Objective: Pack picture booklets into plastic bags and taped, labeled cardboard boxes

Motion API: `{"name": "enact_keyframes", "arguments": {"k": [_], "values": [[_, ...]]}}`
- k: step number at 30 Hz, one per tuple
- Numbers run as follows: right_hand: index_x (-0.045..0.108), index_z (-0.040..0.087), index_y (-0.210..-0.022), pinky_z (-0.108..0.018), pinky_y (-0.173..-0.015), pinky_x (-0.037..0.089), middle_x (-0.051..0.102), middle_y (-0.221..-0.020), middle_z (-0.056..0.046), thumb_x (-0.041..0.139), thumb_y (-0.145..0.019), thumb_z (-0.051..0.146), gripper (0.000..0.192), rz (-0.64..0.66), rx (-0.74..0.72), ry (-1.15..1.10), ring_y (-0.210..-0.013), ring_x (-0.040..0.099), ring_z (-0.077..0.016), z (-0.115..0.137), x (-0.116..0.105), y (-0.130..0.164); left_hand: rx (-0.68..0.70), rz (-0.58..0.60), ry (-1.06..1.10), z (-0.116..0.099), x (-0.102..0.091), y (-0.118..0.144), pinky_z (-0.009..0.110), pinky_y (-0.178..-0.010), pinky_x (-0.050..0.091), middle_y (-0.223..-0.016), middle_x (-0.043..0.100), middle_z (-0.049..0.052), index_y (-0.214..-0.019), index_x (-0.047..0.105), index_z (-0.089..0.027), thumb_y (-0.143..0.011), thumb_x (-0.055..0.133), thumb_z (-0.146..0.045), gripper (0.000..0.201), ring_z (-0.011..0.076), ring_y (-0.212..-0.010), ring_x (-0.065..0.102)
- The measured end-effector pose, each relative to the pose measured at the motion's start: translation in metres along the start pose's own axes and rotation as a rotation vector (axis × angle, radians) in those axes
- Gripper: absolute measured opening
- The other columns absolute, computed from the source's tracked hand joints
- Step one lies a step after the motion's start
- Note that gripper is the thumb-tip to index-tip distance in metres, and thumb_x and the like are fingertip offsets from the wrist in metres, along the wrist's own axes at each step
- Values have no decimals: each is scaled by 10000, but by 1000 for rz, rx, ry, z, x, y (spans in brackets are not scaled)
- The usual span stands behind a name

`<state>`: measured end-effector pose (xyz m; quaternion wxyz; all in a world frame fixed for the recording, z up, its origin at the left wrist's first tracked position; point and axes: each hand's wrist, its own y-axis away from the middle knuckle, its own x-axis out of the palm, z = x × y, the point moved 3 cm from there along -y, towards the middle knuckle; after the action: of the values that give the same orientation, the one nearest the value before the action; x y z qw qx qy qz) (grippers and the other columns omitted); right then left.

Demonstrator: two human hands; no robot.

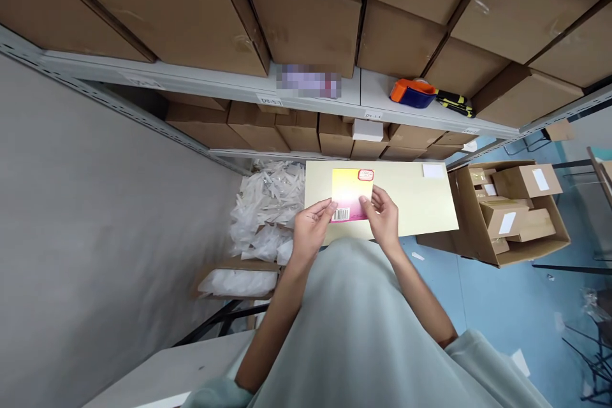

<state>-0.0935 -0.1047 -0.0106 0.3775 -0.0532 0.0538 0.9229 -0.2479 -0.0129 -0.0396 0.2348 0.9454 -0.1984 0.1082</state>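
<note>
A yellow-and-pink packet [350,196], barcode at its lower left corner and a red-edged sticker at its top right, is held flat over a pale cream board [411,201] at a warehouse packing spot, pinched between both hands: the left hand [312,229] grips its lower left edge with fingers closed on it, the right hand [382,217] clamps its right side, thumb on top. By the look of it the handling is at an early stage: the packet is in hand, unwrapped and unboxed, and whatever packing follows remains undone. To the left of the board lies a heap of clear plastic bags [268,210], spilling toward a low cardboard tray [234,280] holding more of them. To the right stands an open carton [507,213] filled with small labelled boxes, on a blue floor. Above, grey metal shelving [201,83] carries rows of brown cardboard boxes [301,13]; an orange-and-blue tape dispenser [412,92] rests on the shelf edge beside a yellow-and-black tool [455,102]. Nothing blocks the board itself, though the person's pale green garment [354,331] hides its near edge.
</note>
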Motion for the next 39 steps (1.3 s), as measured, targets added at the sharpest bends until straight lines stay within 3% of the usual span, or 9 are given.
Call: {"name": "enact_keyframes", "arguments": {"k": [5, 10, 12, 16, 18, 21, 30, 34, 39], "values": [[774, 256, -1387, -504, -1170, 616, 732, -1519, -113, 692, -1018, 601, 512, 14, -52, 84, -1414, 700, -318, 11, 8, 14, 206, -128, -142, -5, 13, 6, 492, -1003, 686, -1118, 868, 129, -1122, 884, -151, -796, 899, -682, 623, 332, -1027, 835], [800, 240, -1313, -442, -1103, 644, 828, -1321, -67, 770, -952, 641, 540, 78, 54, -55, -1220, 784, -295, 6, 10, 15, 405, 194, -334, -16, 37, 20, 476, -1162, 617, -1416, 786, 119, -1158, 885, -245, -997, 728, -556, 384, 316, -1392, 713], [827, 210, -1198, -409, -989, 673, 860, -1150, -71, 753, -937, 695, 556, 63, 88, -91, -1093, 805, -289, 4, 1, 9, 397, 198, -338, -16, 35, 19, 438, -1120, 635, -1463, 760, 130, -1215, 862, -247, -1009, 717, -539, 386, 303, -1428, 685], [835, 202, -1130, -386, -817, 682, 860, -1008, -75, 747, -892, 783, 633, 144, 178, -154, -933, 814, -290, 1, -16, 3, 320, -51, -297, -13, 16, 4, 392, -986, 666, -1422, 771, 160, -1329, 803, -213, -887, 851, -589, 582, 296, -1258, 754], [828, 205, -1158, -399, -822, 687, 864, -1028, -77, 761, -878, 791, 653, 174, 211, -190, -927, 824, -295, -1, -21, 3, 197, 22, -235, -7, 15, -3, 400, -957, 665, -1254, 828, 165, -1233, 833, -182, -834, 886, -640, 610, 302, -1135, 789], [827, 196, -1150, -420, -853, 697, 871, -1046, -87, 780, -861, 792, 664, 187, 222, -217, -938, 835, -307, -7, -24, 3, 54, 129, -135, 2, 21, -5, 404, -921, 665, -1009, 854, 141, -1062, 858, -163, -791, 907, -688, 593, 293, -985, 813], [793, 256, -1374, -545, -1272, 527, 732, -1521, -88, 688, -1017, 611, 515, -79, -17, 94, -1455, 673, -327, 4, -40, 7, 196, -166, -149, 2, 30, 11, 488, -981, 698, -1068, 872, 118, -1097, 890, -164, -742, 956, -631, 590, 328, -1026, 833], [825, 260, -1287, -506, -1135, 645, 801, -1401, -79, 760, -968, 608, 476, 92, 20, 7, -1277, 779, -323, 7, -19, 18, 359, -79, -283, -3, 46, 28, 508, -1105, 659, -1231, 852, 107, -1151, 892, -217, -891, 858, -549, 424, 321, -1155, 817], [818, 210, -1101, -398, -912, 694, 866, -1073, -73, 777, -914, 708, 533, 79, 97, -141, -982, 825, -272, -3, -17, 17, 447, 86, -373, 0, 48, 34, 438, -1075, 668, -1380, 797, 134, -1262, 847, -236, -955, 803, -490, 402, 278, -1242, 779]]}}
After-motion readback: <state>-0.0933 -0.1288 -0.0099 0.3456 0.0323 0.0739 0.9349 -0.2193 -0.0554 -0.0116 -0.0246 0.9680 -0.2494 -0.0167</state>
